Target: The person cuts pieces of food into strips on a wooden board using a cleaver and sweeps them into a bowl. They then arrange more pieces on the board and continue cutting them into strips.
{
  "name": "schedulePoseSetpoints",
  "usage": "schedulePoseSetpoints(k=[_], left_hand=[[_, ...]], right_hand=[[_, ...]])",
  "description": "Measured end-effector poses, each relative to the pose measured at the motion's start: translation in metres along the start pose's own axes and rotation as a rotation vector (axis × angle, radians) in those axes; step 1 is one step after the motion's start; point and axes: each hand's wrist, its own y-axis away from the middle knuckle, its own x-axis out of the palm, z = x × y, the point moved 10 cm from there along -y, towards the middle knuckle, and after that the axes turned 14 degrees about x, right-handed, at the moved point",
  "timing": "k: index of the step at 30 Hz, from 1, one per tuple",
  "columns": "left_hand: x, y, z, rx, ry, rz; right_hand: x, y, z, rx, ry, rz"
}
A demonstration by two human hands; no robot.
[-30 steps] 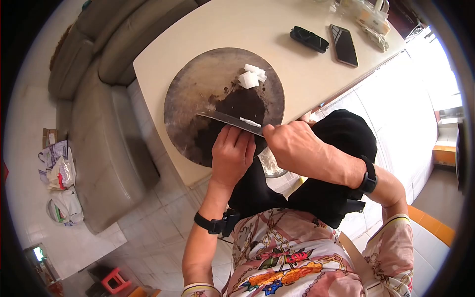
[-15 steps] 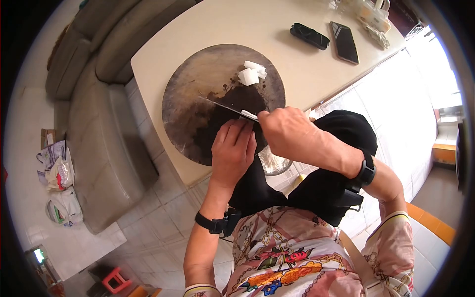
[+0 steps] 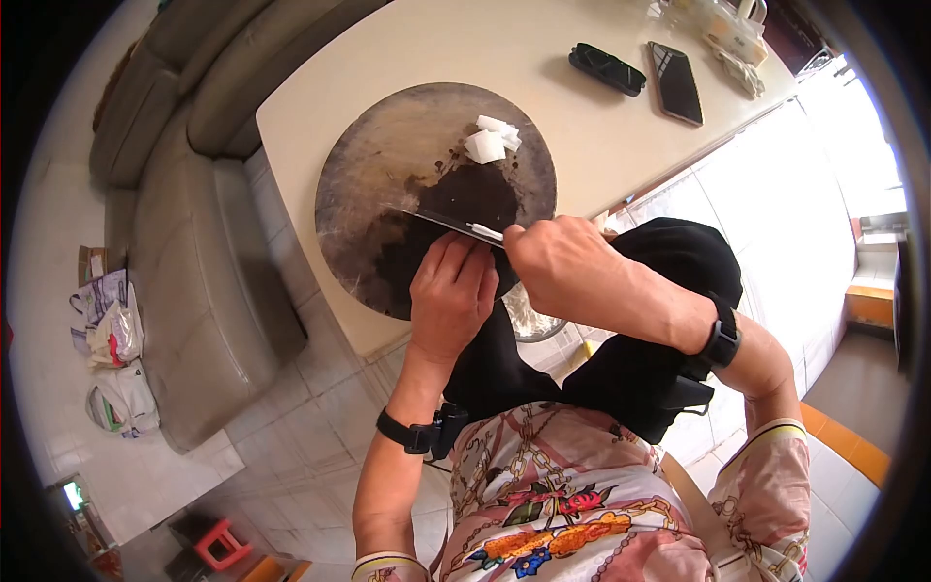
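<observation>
A round, dark-stained cutting board (image 3: 373, 160) lies at the edge of the cream table. My right hand (image 3: 558, 257) is closed around the handle end of a knife (image 3: 436, 217), whose blade points left across the board. A thin white slice (image 3: 485, 232) rests against the blade close to my right hand. My left hand (image 3: 453, 291) has its fingers curled together just below the blade; whatever is under the fingertips is mostly hidden. White chunks (image 3: 487, 145) sit at the upper right of the board.
A black case (image 3: 607, 70) and a phone (image 3: 675, 83) lie on the cream table (image 3: 465, 48), beyond the board. A bowl with pale shreds (image 3: 529, 320) is partly visible below the board's edge. A grey sofa (image 3: 208, 291) stands at the left.
The knife has shifted slightly down at its blade, and the thin slice beside it looks more tilted. Both hands stay nearly in place, with the left a little further left.
</observation>
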Motion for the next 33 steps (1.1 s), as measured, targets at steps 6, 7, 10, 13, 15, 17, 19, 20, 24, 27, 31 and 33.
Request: schedulePoseSetpoints(k=[6, 7, 10, 13, 15, 17, 19, 20, 24, 27, 31, 33], left_hand=[[-0.002, 0.001, -0.002, 0.025, -0.015, -0.041], [-0.002, 0.002, -0.002, 0.028, -0.013, -0.051], [-0.003, 0.002, -0.001, 0.03, -0.005, -0.056], [-0.003, 0.002, -0.001, 0.022, 0.001, -0.057], [-0.004, 0.001, -0.001, 0.015, 0.005, -0.061], [-0.003, -0.001, -0.001, 0.017, 0.01, -0.048], [-0.002, -0.001, 0.0, 0.01, 0.013, -0.042], [-0.001, 0.0, 0.001, 0.003, 0.015, -0.037], [0.0, 0.0, 0.002, -0.001, 0.026, -0.031], [0.001, 0.001, 0.003, -0.021, 0.036, -0.02], [-0.001, 0.004, -0.001, 0.02, -0.027, -0.043], [-0.002, 0.004, -0.002, 0.032, -0.033, -0.059]], right_hand=[[-0.001, -0.009, -0.016, 0.105, -0.091, -0.017], [-0.001, -0.007, -0.017, 0.104, -0.09, -0.019], [-0.004, -0.003, -0.024, 0.141, -0.17, -0.013], [-0.001, 0.001, -0.023, 0.126, -0.165, 0.041], [-0.003, 0.003, -0.024, 0.139, -0.206, 0.048], [-0.006, 0.005, -0.023, 0.169, -0.221, 0.061], [-0.006, 0.005, -0.025, 0.2, -0.238, 0.073], [-0.003, 0.006, -0.026, 0.215, -0.235, 0.096], [0.002, 0.006, -0.027, 0.234, -0.234, 0.134], [-0.001, 0.004, -0.024, 0.224, -0.233, 0.132], [0.0, -0.007, -0.015, 0.175, -0.219, 0.083], [-0.002, -0.012, -0.009, 0.144, -0.175, 0.026]])
